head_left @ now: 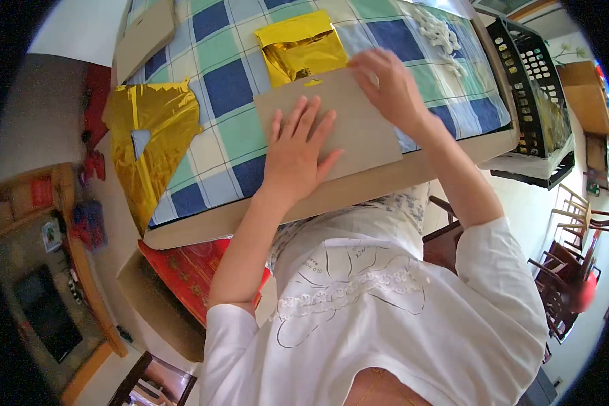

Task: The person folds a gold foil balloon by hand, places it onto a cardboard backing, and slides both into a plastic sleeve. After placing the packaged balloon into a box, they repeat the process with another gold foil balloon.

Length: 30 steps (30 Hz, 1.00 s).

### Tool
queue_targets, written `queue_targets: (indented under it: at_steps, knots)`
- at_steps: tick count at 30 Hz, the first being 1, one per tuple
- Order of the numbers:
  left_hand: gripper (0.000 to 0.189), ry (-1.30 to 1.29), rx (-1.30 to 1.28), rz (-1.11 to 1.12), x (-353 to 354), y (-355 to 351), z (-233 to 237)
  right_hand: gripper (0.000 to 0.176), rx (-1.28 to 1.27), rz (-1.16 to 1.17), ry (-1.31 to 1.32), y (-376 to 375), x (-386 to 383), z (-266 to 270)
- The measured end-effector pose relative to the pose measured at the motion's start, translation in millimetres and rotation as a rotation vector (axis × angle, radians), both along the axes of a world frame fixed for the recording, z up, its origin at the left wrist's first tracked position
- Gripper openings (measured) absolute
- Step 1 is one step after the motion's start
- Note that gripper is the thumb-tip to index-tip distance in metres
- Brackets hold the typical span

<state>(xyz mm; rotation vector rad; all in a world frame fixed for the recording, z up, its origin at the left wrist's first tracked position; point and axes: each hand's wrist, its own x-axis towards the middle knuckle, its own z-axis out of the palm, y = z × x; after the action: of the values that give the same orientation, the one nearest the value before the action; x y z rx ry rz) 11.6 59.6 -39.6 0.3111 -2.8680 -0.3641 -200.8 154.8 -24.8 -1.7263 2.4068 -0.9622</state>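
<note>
Left hand (292, 157) spread flat on grey card (362, 132), right hand (394, 93) at far-right corner, grip unclear; likely light, stiff, hold edges.

Your left hand (298, 150) lies on a beige rectangular cardboard sheet (367, 132), your right hand (391, 88) at its far right corner; beyond them, a folded gold foil packet (311, 47); leftward, a loose gold foil sheet (161, 135); rightward, a black plastic crate (519, 91).

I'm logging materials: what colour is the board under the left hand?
The board is greyish tan, best seen in the head view.
</note>
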Motion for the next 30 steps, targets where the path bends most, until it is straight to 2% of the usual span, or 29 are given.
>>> queue_targets:
  at_steps: [5, 15, 24, 30]
  knots:
    - [0.059, -0.018, 0.022, -0.021, -1, -2, 5, 0.039, 0.086, 0.009, 0.137, 32, 33, -14]
    - [0.06, -0.023, 0.014, -0.023, -1, -2, 4, 0.04, 0.094, -0.016, 0.237, 31, 34, -21]
    - [0.086, -0.067, 0.061, -0.067, 3, -7, 13, 0.04, 0.084, -0.022, 0.225, 30, 36, -18]
    - [0.08, -0.045, 0.048, -0.108, 5, -6, 12, 0.04, 0.094, -0.035, 0.215, 30, 37, -17]
